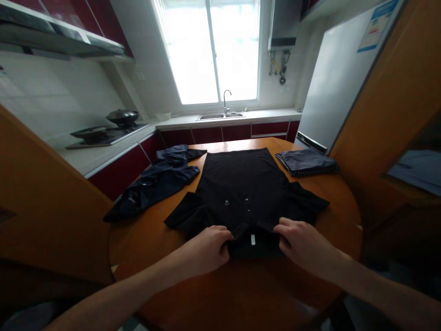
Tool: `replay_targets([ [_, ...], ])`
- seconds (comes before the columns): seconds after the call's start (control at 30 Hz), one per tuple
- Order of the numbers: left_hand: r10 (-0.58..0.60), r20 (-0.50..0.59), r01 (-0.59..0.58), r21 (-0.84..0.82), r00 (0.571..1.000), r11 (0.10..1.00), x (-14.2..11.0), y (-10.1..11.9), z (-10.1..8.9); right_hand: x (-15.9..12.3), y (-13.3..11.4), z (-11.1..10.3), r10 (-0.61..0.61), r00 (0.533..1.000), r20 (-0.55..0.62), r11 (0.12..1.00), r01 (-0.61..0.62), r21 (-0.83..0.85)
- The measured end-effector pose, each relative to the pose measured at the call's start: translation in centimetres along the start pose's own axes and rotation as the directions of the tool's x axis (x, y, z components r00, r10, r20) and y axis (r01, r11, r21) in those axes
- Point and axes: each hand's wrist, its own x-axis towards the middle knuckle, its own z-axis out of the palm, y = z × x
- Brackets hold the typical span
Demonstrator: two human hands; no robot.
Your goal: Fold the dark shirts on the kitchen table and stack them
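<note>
A black short-sleeved polo shirt (243, 177) lies spread face up, its hem at the far side and its collar toward me. Two buttons and a small chest logo show on its front, and a white label sits inside the neck. My left hand (212, 248) pinches the collar at its left side. On the other side of the neck, my right hand (298, 241) has its fingers closed on the collar too. Both sleeves are stretched outward on the table. Cloth hides parts of the fingertips.
The shirt rests on a round wooden table (241, 294). Crumpled dark blue clothes (161, 179) lie at the left, and a folded stack of dark clothes (306, 161) at the right. Beyond are a sink (220, 116), a stove with pans (110, 133) and a fridge (339, 78).
</note>
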Motion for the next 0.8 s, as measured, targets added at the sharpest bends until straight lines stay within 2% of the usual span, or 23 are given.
replay_targets([
  [0.1, 0.081, 0.171, -0.078, -0.024, 0.982, 0.997, -0.8, 0.2, -1.5, -0.4, -0.3, 0.1, -0.053, 0.979, 0.195, 0.993, 0.031, 0.114],
  [0.17, 0.124, 0.284, -0.107, -0.076, 0.951, 0.991, -0.2, -0.1, -2.2, 0.7, 0.1, 0.6, -0.108, 0.933, 0.343, 0.969, 0.021, 0.247],
  [0.2, 0.136, 0.287, -0.114, -0.092, 0.948, 0.989, 0.7, -0.5, -2.4, 1.8, 0.4, 0.9, -0.113, 0.926, 0.36, 0.956, 0.002, 0.293],
  [0.23, 0.142, 0.241, -0.123, -0.094, 0.96, 0.988, 2.1, -1.0, -2.6, 3.4, 0.9, 1.2, -0.101, 0.938, 0.331, 0.947, -0.011, 0.321],
  [0.27, 0.132, 0.151, -0.122, -0.077, 0.98, 0.99, 3.8, -1.7, -2.7, 5.3, 1.4, 1.6, -0.05, 0.971, 0.232, 0.951, -0.024, 0.307],
  [0.3, 0.132, 0.019, -0.131, -0.048, 0.991, 0.99, 5.9, -2.6, -2.7, 7.5, 2.1, 2.0, 0.012, 0.997, 0.081, 0.963, -0.033, 0.266],
  [0.33, 0.146, -0.105, -0.147, -0.007, 0.984, 0.989, 8.2, -3.6, -2.5, 9.8, 3.0, 2.4, 0.044, 0.996, -0.072, 0.976, -0.028, 0.218],
  [0.37, 0.142, -0.212, -0.137, 0.037, 0.967, 0.99, 10.5, -4.7, -2.3, 12.1, 3.9, 2.9, 0.066, 0.985, -0.162, 0.986, -0.039, 0.161],
  [0.4, 0.11, -0.281, -0.09, 0.083, 0.953, 0.993, 12.7, -6.0, -2.0, 14.4, 5.0, 3.4, 0.093, 0.975, -0.202, 0.992, -0.074, 0.098],
  [0.43, 0.043, -0.313, -0.002, 0.129, 0.949, 0.992, 14.7, -7.3, -1.7, 16.5, 6.2, 3.8, 0.135, 0.972, -0.194, 0.991, -0.13, 0.037],
  [0.5, -0.14, -0.307, 0.202, 0.179, 0.941, 0.963, 17.8, -10.0, -1.4, 19.8, 8.9, 4.3, 0.261, 0.959, -0.112, 0.963, -0.267, -0.043],
  [0.57, -0.281, -0.3, 0.345, 0.184, 0.912, 0.921, 19.6, -12.6, -1.5, 22.1, 11.8, 4.4, 0.421, 0.905, -0.066, 0.903, -0.425, -0.07],
  [0.63, -0.341, -0.3, 0.403, 0.18, 0.891, 0.897, 20.5, -14.9, -2.0, 23.6, 14.4, 4.1, 0.522, 0.85, -0.071, 0.848, -0.526, -0.069],
  [0.7, -0.366, -0.299, 0.429, 0.182, 0.881, 0.885, 21.2, -16.9, -2.6, 24.8, 16.3, 3.7, 0.565, 0.819, -0.095, 0.818, -0.572, -0.064],
  [0.8, -0.439, -0.306, 0.502, 0.168, 0.845, 0.849, 22.3, -18.8, -3.6, 27.0, 17.7, 3.6, 0.622, 0.775, -0.115, 0.775, -0.63, -0.056],
])
